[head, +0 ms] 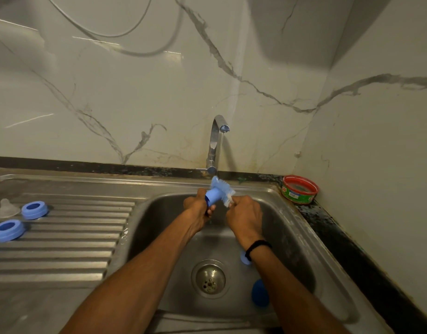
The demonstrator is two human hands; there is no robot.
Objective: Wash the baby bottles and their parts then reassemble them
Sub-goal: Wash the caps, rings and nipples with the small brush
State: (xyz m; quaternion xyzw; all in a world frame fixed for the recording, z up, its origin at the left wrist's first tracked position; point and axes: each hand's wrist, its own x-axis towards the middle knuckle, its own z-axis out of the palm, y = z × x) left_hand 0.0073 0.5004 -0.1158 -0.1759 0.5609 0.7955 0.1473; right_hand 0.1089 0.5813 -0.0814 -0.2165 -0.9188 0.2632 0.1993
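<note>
The brush, pale blue with blue and white bristles, sits over the back edge of the sink, directly under the thin stream falling from the tap. This looks like a rinse or scrub step, and it goes best with the bristle head held in the water and turned so that every side gets flushed. It should also stay low over the basin so the spray lands inside and not on the drainboard. The left hand grips the brush's handle from below, fingers wrapped round it, wrist straight and forearm reaching in from the front edge. The right hand is curled closed against the white bristles at the head. Whether it also pinches a small clear part there, I cannot tell. A black wristband circles the right wrist. Both forearms converge toward the back of the basin, hands nearly touching. On the sink floor, near the right wall, lie a small blue part, half hidden behind the right wrist, and a darker blue round piece beside the drain; both probably await washing. At the drainboard's left edge lie two blue collar rings and a clear teat. A red-rimmed tub stands at the back right corner.
</note>
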